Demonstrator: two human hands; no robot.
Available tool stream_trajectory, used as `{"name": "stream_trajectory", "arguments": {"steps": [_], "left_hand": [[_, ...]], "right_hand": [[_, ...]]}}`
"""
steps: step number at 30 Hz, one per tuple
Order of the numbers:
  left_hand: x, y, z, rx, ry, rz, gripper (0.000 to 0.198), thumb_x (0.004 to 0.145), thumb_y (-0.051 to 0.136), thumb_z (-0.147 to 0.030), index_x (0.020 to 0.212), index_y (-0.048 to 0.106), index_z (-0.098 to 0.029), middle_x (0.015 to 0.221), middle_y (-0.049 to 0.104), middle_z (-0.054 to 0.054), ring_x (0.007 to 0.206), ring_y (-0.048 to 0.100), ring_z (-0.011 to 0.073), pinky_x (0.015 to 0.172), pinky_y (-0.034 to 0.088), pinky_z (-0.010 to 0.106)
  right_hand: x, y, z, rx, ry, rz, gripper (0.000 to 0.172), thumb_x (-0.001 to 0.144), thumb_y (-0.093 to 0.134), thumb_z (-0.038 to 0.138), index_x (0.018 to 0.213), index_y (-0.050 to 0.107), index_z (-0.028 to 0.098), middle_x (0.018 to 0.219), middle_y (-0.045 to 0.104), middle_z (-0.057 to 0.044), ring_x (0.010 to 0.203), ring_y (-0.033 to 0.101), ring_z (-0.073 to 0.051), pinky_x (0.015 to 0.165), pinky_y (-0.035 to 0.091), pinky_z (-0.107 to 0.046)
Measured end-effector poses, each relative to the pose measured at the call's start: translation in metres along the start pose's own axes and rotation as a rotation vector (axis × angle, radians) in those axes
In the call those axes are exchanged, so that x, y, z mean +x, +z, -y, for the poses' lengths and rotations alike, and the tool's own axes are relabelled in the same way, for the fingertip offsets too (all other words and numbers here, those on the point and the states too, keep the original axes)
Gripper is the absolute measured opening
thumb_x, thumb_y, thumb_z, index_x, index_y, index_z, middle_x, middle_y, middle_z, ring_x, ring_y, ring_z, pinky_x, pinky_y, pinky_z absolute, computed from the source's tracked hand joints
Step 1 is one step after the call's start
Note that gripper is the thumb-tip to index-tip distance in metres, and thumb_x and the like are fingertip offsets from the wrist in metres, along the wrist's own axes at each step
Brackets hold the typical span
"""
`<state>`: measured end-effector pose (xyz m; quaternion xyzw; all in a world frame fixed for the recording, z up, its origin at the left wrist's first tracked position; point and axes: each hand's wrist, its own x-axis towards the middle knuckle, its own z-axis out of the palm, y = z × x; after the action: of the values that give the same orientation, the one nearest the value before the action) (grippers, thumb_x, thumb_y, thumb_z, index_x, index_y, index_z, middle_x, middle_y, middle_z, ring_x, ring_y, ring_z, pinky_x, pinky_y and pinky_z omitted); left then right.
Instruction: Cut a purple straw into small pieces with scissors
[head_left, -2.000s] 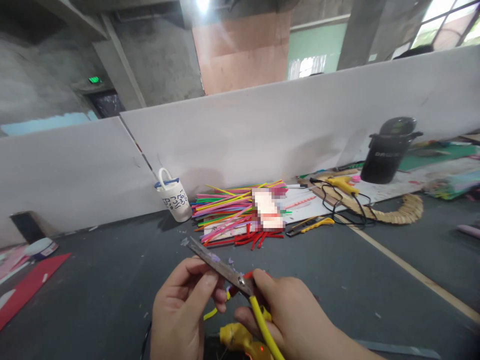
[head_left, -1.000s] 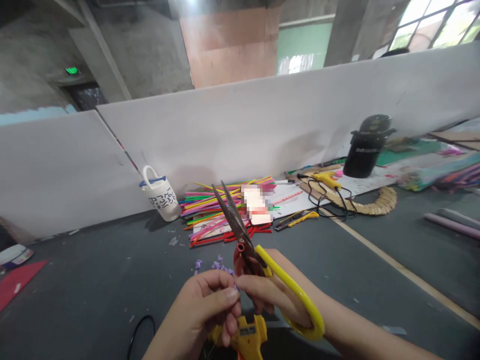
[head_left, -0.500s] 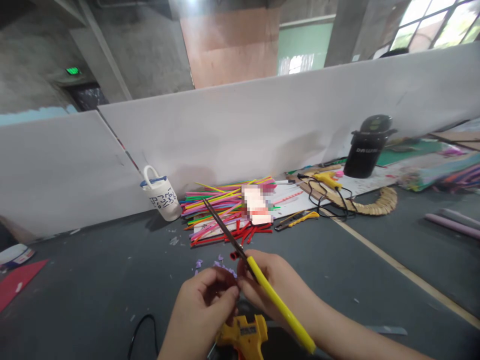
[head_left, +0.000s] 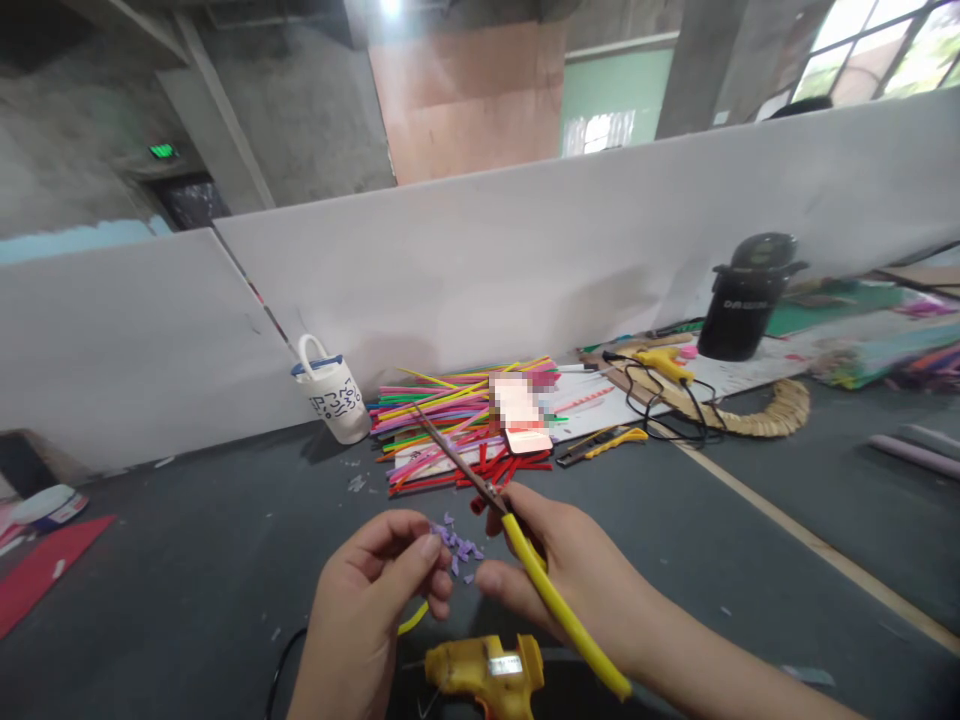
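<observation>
Holding scissors (head_left: 519, 532) in right hand (head_left: 566, 560), with a closed grip around the handles and blades nearly together, pointing forward-left over the desk (head_left: 225, 560). On left hand (head_left: 375, 585), pinching thumb against index finger; can't make out anything held in that grip. Seeing purple scraps (head_left: 463, 548) on desk just beside left fingertips, plus yellow glue gun (head_left: 474, 665) nearer, between both wrists. Farther back: coloured sticks (head_left: 442, 405), with white cup (head_left: 336, 402) to their left.
</observation>
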<state>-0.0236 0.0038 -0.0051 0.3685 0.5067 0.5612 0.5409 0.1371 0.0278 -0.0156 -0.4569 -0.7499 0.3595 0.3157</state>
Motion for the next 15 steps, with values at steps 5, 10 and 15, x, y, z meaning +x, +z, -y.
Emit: {"name": "stream_trajectory", "arguments": {"steps": [5, 10, 15], "left_hand": [[-0.004, -0.004, -0.01, -0.114, 0.076, -0.057, 0.008, 0.061, 0.073, -0.019, 0.063, 0.066, -0.015, 0.053, 0.064, -0.001, 0.043, 0.054, 0.0084, 0.041, 0.044, 0.015], [-0.01, 0.0, -0.011, -0.182, 0.097, -0.095, 0.008, 0.059, 0.073, -0.014, 0.063, 0.066, -0.016, 0.051, 0.064, -0.002, 0.042, 0.055, 0.0089, 0.039, 0.044, 0.016], [-0.011, 0.004, -0.01, -0.182, 0.12, -0.123, 0.009, 0.057, 0.072, -0.013, 0.062, 0.065, -0.015, 0.05, 0.063, -0.001, 0.04, 0.054, 0.0094, 0.038, 0.043, 0.017]], "right_hand": [[-0.005, 0.01, 0.0, -0.285, -0.041, -0.013, 0.044, 0.064, 0.066, 0.055, 0.083, 0.047, 0.02, 0.077, 0.059, -0.003, 0.064, 0.052, -0.02, 0.056, 0.033, -0.027], [-0.01, 0.019, -0.004, -0.359, -0.112, -0.033, 0.043, 0.069, 0.057, 0.06, 0.084, 0.047, 0.021, 0.073, 0.06, -0.003, 0.062, 0.055, -0.021, 0.054, 0.032, -0.027], [-0.013, 0.021, -0.005, -0.393, -0.119, -0.04, 0.044, 0.071, 0.054, 0.063, 0.081, 0.046, 0.021, 0.068, 0.06, -0.001, 0.057, 0.055, -0.021, 0.05, 0.03, -0.026]]}}
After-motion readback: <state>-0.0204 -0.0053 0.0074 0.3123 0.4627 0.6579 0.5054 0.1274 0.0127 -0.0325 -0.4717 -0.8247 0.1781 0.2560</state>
